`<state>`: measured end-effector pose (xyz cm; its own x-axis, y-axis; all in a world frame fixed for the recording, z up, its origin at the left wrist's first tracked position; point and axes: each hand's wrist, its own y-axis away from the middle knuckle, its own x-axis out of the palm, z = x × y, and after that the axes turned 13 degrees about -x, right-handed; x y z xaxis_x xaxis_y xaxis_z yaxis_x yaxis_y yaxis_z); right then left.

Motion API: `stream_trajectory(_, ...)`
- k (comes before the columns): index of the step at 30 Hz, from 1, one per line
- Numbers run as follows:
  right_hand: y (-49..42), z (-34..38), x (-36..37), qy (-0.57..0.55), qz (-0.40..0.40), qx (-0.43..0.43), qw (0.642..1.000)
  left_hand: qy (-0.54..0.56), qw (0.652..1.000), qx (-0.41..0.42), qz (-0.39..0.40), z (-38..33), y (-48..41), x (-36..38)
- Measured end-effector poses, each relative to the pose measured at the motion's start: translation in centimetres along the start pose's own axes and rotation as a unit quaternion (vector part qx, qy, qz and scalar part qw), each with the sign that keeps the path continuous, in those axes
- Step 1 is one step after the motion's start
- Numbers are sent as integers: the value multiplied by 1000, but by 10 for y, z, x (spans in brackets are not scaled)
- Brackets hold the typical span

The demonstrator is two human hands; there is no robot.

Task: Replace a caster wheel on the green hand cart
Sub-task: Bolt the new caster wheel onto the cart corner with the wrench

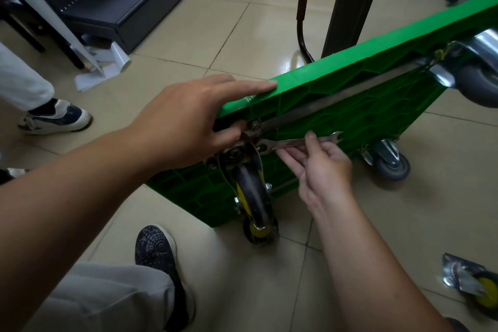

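In the head view, the left hand (186,118) is clasping the near top edge of the green hand cart (358,116), which is standing tipped on its side on the floor, the forefinger lying straight along that edge and the thumb pressing beneath it. The right hand (323,167) is reaching to the cart's underside and pinching the one wrench (299,143) between thumb and fingertips, beside the black-and-yellow caster (250,197). Three casters are showing on the cart, this one and two grey casters (392,167), while one loose caster (474,286) is lying on the floor to the right of the cart.
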<state>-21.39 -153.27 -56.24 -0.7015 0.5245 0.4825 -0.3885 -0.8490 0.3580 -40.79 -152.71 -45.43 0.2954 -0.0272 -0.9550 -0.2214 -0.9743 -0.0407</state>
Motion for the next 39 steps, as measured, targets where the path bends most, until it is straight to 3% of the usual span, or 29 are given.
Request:
stream_trajectory(5, -1, 18, 7, 59, 34, -144, 987, -3, 1000, -2, 6, 0, 0, -1)
stream_trajectory(11, 16, 28, 18, 192, 140, -290, 927, 0, 1000, 0, -2, -1, 0, -1)
stream_trajectory(16, 18, 26, 16, 277, 174, -356, 875, 4, 1000, 2, -5, -1, 0, -1)
stream_trajectory(20, 16, 25, 16, 280, 191, -373, 864, 4, 1000, 2, -6, 0, 0, -1)
stream_trajectory(23, 15, 23, 16, 240, 184, -337, 892, 3, 1000, 0, -5, -1, 0, -1)
stream_trajectory(27, 8, 19, 12, 134, 127, -235, 954, 6, 1000, 0, -3, -1, 0, -1)
stream_trajectory(30, 5, 9, 8, 77, 83, -152, 982, 4, 1000, 0, -3, -1, 0, -1)
stream_trajectory(35, 3, 0, 8, 49, 52, -129, 989, 11, 1000, 1, -3, 1, -1, 0)
stream_trajectory(39, 0, 9, 9, 82, 75, -185, 976, 1, 1000, 2, 0, 2, -1, 0)
